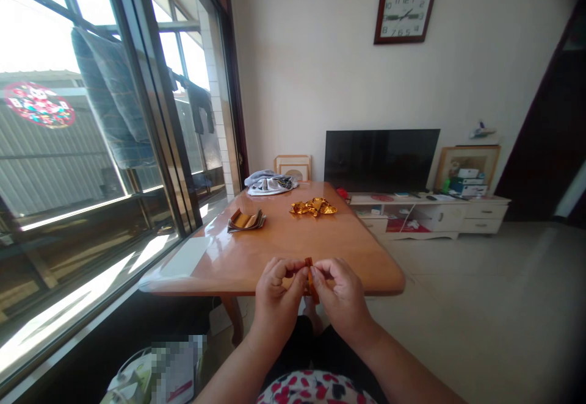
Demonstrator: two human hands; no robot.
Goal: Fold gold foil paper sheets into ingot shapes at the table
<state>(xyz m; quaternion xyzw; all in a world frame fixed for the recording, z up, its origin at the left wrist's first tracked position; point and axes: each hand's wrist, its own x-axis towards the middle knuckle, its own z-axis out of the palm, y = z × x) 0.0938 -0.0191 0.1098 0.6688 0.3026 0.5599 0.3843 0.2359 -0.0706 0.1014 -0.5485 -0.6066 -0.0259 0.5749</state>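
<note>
Two bare hands at work now: the left hand (277, 294) and the right hand (341, 294) both pinch a narrow strip of shiny orange-gold foil (311, 279), held just above the near edge of the glossy wooden counter (348, 263). Farther along that counter, a flat folded foil stack (245, 221) sits left, a crumpled golden foil heap (314, 207) lies mid-counter, and a rumpled grey cloth (270, 183) bunches at the far end.

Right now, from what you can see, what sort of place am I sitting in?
Probably a living room in a home: there's a wall clock, a flat television, and a low white cabinet with small household items on it.
</note>
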